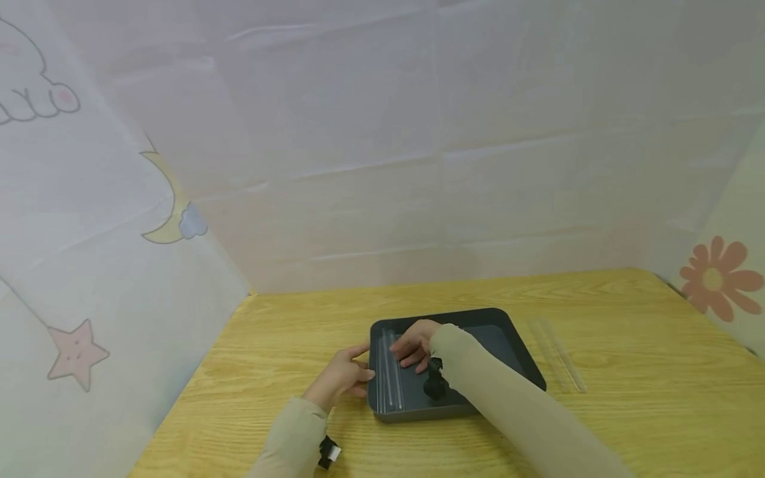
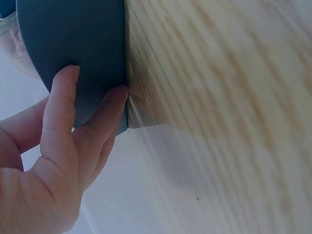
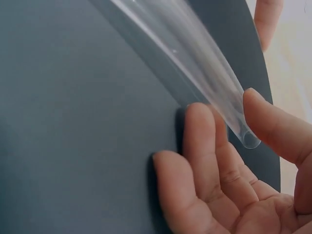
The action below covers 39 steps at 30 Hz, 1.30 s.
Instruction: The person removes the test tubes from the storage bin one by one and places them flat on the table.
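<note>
A dark grey tray (image 1: 493,340) sits on the wooden table. Clear, straight tubes (image 1: 391,380) lie side by side along its left wall. My right hand (image 1: 416,342) is inside the tray near their far ends. In the right wrist view, its thumb and fingers pinch one clear tube (image 3: 195,58) close to the rounded end. My left hand (image 1: 342,377) is at the tray's left side. The left wrist view shows its fingers (image 2: 61,102), fairly straight, pressing the tray's outer wall (image 2: 97,44).
More clear tubes (image 1: 569,364) lie on the wooden table (image 1: 645,398) to the right of the tray. A pale printed sheet (image 1: 418,166) hangs behind the table, and another covers the left side.
</note>
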Each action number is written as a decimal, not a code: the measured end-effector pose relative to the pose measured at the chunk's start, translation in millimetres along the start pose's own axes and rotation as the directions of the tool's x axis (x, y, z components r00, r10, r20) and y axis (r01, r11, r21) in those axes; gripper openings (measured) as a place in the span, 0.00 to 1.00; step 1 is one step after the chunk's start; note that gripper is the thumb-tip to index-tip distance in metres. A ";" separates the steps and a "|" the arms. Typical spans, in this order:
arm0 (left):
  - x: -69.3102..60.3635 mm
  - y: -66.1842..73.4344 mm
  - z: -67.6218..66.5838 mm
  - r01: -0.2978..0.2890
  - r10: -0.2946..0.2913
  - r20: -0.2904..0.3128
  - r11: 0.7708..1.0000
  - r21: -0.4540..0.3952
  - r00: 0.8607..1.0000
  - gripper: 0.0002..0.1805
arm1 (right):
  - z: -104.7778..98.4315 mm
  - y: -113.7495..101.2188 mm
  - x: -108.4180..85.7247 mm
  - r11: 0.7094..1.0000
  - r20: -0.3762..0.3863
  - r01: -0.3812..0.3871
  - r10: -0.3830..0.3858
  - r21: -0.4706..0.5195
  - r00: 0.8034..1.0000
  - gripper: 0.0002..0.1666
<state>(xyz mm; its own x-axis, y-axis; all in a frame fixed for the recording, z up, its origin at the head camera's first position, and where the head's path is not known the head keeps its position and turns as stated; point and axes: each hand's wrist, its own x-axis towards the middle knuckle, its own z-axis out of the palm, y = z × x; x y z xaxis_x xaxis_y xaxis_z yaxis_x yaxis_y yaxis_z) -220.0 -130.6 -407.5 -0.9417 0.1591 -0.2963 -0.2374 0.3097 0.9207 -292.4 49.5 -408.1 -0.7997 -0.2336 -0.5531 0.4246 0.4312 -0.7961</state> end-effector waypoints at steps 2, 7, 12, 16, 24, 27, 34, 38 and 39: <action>-0.2 -0.2 -0.5 0.003 -0.003 -0.001 1.000 0.001 1.000 0.35 | 0.5 1.3 1.2 1.000 0.007 0.008 -0.008 -0.010 1.000 0.18; -0.5 -0.6 -1.0 0.006 -0.006 0.006 1.000 -0.010 1.000 0.35 | -1.7 6.5 8.0 1.000 0.039 0.028 -0.028 -0.005 0.999 0.21; -0.6 -0.5 -0.4 -0.003 0.003 0.006 1.000 -0.012 1.000 0.35 | -6.3 10.0 8.4 0.996 0.057 0.030 -0.035 0.083 0.998 0.28; -1.3 -1.1 -0.2 -0.001 0.001 -0.001 1.000 -0.013 1.000 0.35 | -9.2 9.8 2.2 0.985 0.070 0.038 -0.050 0.171 0.996 0.32; -1.5 -1.4 -0.1 0.007 -0.007 -0.001 1.000 -0.012 1.000 0.35 | -15.0 9.4 -7.1 0.946 0.075 0.078 -0.107 0.314 0.991 0.30; -1.7 -1.1 0.7 0.006 -0.006 0.000 1.000 -0.010 1.000 0.35 | -19.8 10.6 -11.7 0.946 0.072 0.090 -0.118 0.310 0.990 0.29; -2.7 0.5 1.2 -0.011 0.011 -0.011 1.000 0.008 1.000 0.34 | -32.8 11.7 -24.6 0.949 0.072 0.117 -0.144 0.294 0.987 0.31; -1.8 0.2 0.4 -0.001 0.001 -0.010 1.000 0.005 1.000 0.34 | -38.8 12.5 -31.6 0.950 0.092 0.130 -0.162 0.285 0.983 0.32; -1.6 0.2 0.0 -0.001 0.001 -0.010 1.000 0.006 1.000 0.34 | -40.2 12.7 -33.0 0.949 0.094 0.131 -0.164 0.287 0.982 0.32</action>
<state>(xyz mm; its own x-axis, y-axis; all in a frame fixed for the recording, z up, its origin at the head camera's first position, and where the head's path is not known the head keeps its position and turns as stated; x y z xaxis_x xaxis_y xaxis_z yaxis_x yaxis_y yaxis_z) -218.6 -130.8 -406.9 -0.9443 0.1497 -0.2930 -0.2352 0.3154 0.9193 -277.7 97.7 -390.1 -0.8151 -0.3819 -0.4357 0.4200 0.1287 -0.8984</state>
